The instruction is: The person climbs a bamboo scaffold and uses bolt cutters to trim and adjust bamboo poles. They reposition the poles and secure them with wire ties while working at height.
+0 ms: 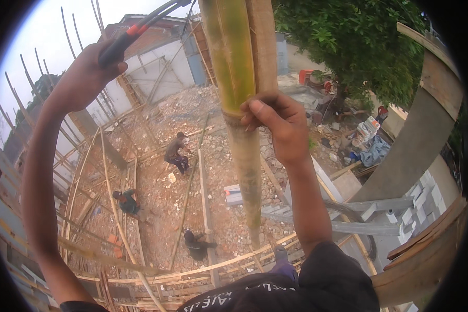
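Raised at the upper left, my left hand [86, 75] is closed around pliers [126, 42] with black-and-red handles. Their jaws reach the top edge and are barely visible. A thick green-yellow bamboo pole [233, 62] stands in front of me, turning paler toward its lower end. Against its right side runs a wooden plank [265, 49]. My right hand [282, 117] is at the pole's joint, thumb and fingers pinched together. Whatever lies in that pinch is too small to make out. A thin dark wire or cord hangs near the pliers' head.
Far below, three people [178, 153] work on rubble ground [161, 197]. Bent bamboo and timber rails [213, 268] cross beneath me. Grey beams [343, 226] and a concrete column [416, 135] stand right. Rebar rods [28, 78] rise at left; a leafy tree [348, 47] fills the upper right.
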{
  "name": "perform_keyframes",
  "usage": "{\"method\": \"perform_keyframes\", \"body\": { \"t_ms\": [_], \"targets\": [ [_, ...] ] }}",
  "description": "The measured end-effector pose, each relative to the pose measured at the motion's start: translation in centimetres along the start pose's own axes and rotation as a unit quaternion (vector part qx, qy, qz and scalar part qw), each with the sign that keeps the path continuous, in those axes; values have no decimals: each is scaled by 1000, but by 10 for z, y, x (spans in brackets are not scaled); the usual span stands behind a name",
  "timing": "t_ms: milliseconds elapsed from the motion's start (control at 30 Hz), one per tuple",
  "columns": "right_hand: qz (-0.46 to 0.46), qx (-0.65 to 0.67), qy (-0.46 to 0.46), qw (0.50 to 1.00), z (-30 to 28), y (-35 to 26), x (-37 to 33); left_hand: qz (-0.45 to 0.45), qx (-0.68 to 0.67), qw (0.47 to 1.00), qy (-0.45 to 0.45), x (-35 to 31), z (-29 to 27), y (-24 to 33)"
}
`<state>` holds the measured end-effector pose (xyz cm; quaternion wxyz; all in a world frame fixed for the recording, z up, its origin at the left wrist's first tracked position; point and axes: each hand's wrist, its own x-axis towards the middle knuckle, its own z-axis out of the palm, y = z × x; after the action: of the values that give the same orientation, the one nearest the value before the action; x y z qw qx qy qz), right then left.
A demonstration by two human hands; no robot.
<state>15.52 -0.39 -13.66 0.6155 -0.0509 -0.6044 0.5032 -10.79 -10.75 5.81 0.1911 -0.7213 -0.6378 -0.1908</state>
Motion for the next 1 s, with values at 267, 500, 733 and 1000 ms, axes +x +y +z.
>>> {"method": "perform_keyframes", "body": {
  "t_ms": [267,500,733,1000],
  "targets": [
    [-13,-13,63,998,-20,3,1,11,-31,999,12,9,23,-13],
    [-71,-180,113,975,-27,19,2,24,-39,999,31,13,29,-20],
    [-137,-349,100,922,-6,10,-6,6,-41,998,36,11,31,-17],
    [-279,-439,108,847,-12,27,-3,-5,-55,998,35,13,33,-16]
  ]
}}
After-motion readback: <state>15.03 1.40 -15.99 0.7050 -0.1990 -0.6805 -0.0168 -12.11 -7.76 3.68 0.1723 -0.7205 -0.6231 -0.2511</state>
